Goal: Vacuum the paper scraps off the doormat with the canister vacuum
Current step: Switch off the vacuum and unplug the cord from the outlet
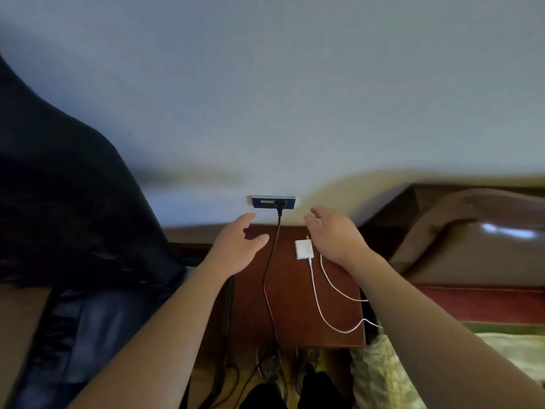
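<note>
Hands hover open, empty: left hand (236, 246) and right hand (336, 236) flank cord (273, 246).

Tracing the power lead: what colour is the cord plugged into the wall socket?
The cord is black; head view.

The thin black power cord (265, 278) is plugged into the dark blue rectangular wall socket (272, 202) and hangs down, slightly curved.
</note>
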